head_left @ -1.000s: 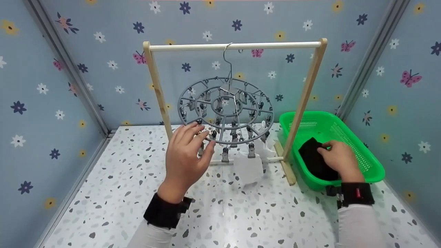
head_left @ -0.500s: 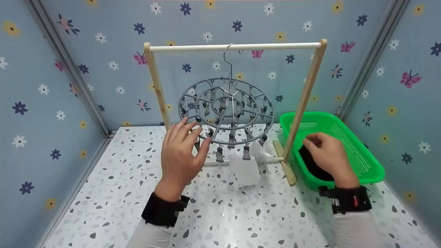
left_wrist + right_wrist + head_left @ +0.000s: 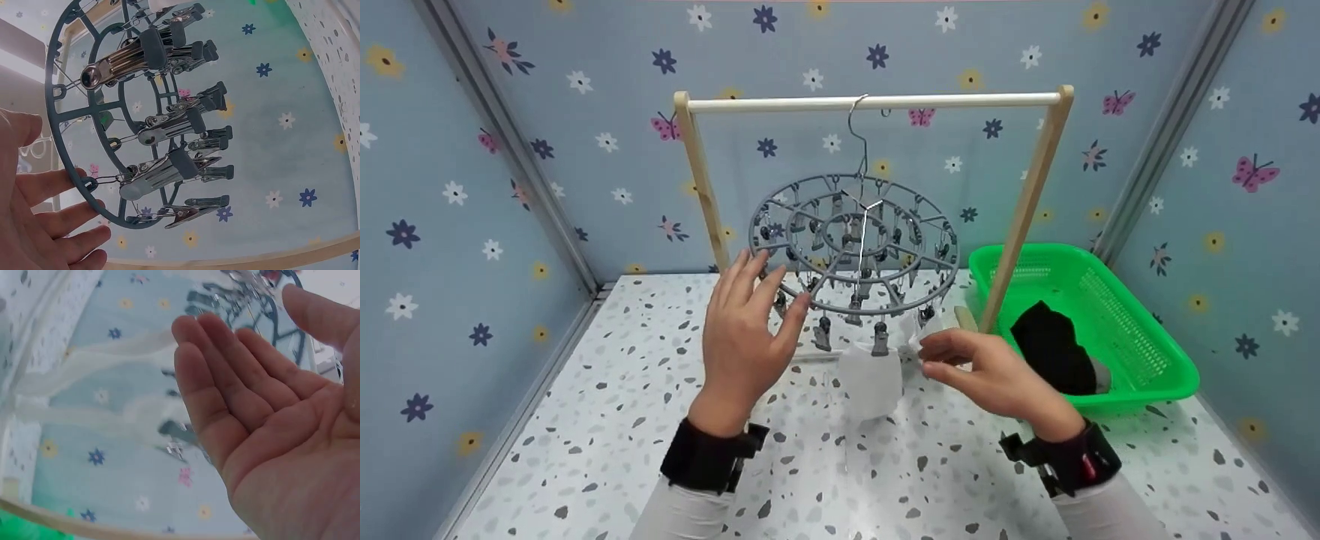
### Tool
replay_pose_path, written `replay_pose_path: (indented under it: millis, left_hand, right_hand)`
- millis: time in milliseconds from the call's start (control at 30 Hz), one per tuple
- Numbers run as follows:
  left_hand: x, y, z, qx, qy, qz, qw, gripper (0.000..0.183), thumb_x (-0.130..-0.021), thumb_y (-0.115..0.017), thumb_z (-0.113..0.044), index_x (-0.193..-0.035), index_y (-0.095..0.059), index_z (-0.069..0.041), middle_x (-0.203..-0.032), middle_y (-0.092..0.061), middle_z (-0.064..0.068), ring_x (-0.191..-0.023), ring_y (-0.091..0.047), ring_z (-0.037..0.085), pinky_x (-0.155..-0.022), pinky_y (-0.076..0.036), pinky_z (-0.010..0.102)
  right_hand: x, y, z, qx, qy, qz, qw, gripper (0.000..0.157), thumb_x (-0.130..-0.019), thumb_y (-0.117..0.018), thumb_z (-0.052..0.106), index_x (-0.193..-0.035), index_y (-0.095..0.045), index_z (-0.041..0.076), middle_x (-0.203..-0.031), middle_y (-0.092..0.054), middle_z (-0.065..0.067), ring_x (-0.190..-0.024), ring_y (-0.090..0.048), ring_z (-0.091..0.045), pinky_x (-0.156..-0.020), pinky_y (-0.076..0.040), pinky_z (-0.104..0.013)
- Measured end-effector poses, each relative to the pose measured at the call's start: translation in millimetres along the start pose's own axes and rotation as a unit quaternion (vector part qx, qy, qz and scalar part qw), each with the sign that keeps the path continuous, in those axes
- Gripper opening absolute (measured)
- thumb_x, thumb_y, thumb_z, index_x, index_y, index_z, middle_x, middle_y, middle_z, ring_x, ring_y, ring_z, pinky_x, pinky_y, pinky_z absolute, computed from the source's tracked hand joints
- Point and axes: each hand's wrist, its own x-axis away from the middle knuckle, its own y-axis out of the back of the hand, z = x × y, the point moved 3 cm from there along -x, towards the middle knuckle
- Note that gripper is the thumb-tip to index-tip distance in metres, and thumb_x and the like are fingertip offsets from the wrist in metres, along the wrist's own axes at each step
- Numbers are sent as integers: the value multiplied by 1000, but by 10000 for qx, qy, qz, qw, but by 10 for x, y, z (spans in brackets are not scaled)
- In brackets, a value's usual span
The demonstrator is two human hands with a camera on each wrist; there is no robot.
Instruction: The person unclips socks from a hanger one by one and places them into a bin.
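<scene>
A round grey clip hanger with several dangling clips hangs from a rack. Pieces of white cloth hang from clips on its front right side. At the ring's front left is my left hand, its fingers spread and the fingertips at the rim, as the left wrist view also shows. My right hand is beside the white cloth, fingers extended and thumb apart. In the right wrist view its palm faces the camera, with nothing in it.
The rack's white bar spans two wooden posts. To the right stands a green basket holding a black cloth item with a grey end. Flowered walls enclose the speckled tabletop.
My right hand has left the black item in the basket and moved left towards the hanger. The hanger has turned, bringing the front clips and white cloth leftward. My left hand shifted slightly left.
</scene>
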Motion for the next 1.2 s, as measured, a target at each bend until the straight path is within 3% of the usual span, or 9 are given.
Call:
replay_pose_path:
  millis: [167, 333, 467, 600, 700, 800, 900, 1033, 1200]
  left_hand:
    - [5, 9, -28, 41, -12, -34, 10000, 52, -108, -70, -39, -137, -74, 4, -154, -63, 27, -153, -50, 47, -128, -37, 64]
    - [7, 11, -65, 100, -145, -199, 9996, 51, -107, -72, -38, -136, -75, 4, -152, -64, 27, -152, -51, 46, -128, -38, 62]
    - [8, 14, -134, 277, -415, -395, 9980, 47, -106, -75, -33, -133, -76, 4, -149, -67, 26, -150, -55, 45, -128, -40, 59]
    - [12, 13, -227, 519, -760, -619, 9938, 42, -105, -76, -27, -133, -76, 4, -145, -70, 22, -145, -60, 42, -125, -44, 55]
    - [20, 10, -298, 700, -1057, -778, 9889, 39, -104, -76, -23, -134, -77, 3, -140, -74, 18, -139, -66, 38, -122, -49, 50]
    - [35, 4, -364, 767, -1424, -828, 9834, 36, -103, -75, -20, -132, -78, 2, -135, -77, 16, -131, -70, 34, -118, -53, 45]
    - [48, -8, -421, 655, -1760, -816, 9788, 32, -102, -74, -19, -128, -80, 0, -130, -78, 13, -123, -73, 31, -110, -58, 41]
    - [60, -25, -471, 486, -2013, -873, 9744, 27, -100, -76, -15, -122, -82, -1, -123, -80, 11, -115, -74, 29, -101, -62, 40]
    - [82, -43, -521, 489, -2232, -1077, 9676, 26, -92, -79, -9, -117, -84, -2, -116, -80, 9, -109, -75, 29, -96, -63, 42]
  right_hand:
    - [-78, -321, -59, -70, -119, 200, 9997, 61, -106, -79, 38, -151, -61, 1, -142, -72, -17, -130, -71, -36, -109, -58, -59]
    - [-167, -569, -181, -439, -435, 75, 9981, 78, -103, -83, 41, -161, -51, -1, -152, -65, -21, -136, -67, -40, -115, -53, -61]
    - [-217, -663, -279, -547, -620, -108, 9965, 57, -100, -86, 39, -139, -66, 3, -107, -73, -5, -97, -72, -24, -87, -61, -44]
    - [-215, -702, -337, -651, -880, -16, 9940, 40, -99, -86, 37, -117, -71, 5, -72, -51, 4, -64, -51, -13, -58, -44, -31]
    - [-210, -727, -351, -900, -930, 144, 9915, 32, -101, -85, 33, -118, -78, 6, -73, -62, 5, -62, -53, -10, -56, -44, -27]
    - [-214, -741, -341, -1066, -792, 214, 9909, 29, -103, -82, 28, -121, -81, 5, -92, -80, 0, -75, -67, -12, -67, -56, -28]
    - [-217, -746, -329, -1139, -694, 224, 9908, 29, -104, -81, 26, -123, -81, 3, -109, -84, -7, -91, -76, -16, -81, -63, -32]
    - [-215, -744, -322, -1132, -650, 225, 9912, 29, -105, -80, 26, -122, -81, 3, -105, -84, -7, -86, -76, -18, -77, -62, -32]
    - [-211, -740, -317, -1088, -608, 272, 9918, 28, -105, -79, 28, -120, -82, 4, -87, -77, 0, -71, -63, -12, -62, -52, -26]
